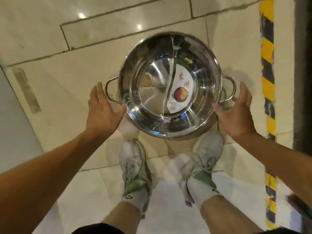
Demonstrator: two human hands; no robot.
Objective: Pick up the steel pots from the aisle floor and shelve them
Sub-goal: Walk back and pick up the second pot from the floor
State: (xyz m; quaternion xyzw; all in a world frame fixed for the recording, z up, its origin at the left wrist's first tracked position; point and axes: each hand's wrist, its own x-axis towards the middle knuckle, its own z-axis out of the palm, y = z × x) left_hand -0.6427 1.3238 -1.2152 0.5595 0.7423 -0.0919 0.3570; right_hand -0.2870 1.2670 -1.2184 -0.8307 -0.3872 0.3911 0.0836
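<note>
A wide, shiny steel pot (152, 92) sits on the tiled floor right in front of my feet. A curved divider splits its inside in two, and a white label with a red picture lies in the right half. It has a loop handle on each side. My left hand (103, 108) is open beside the left handle, thumb close to the rim. My right hand (238, 112) is open beside the right handle, fingers spread. Neither hand grips the pot.
My two feet in pale sneakers (135, 168) stand just behind the pot. A yellow and black hazard stripe (268, 78) runs along the floor at the right, next to a dark edge (302, 73). A grey surface (15, 125) borders the left.
</note>
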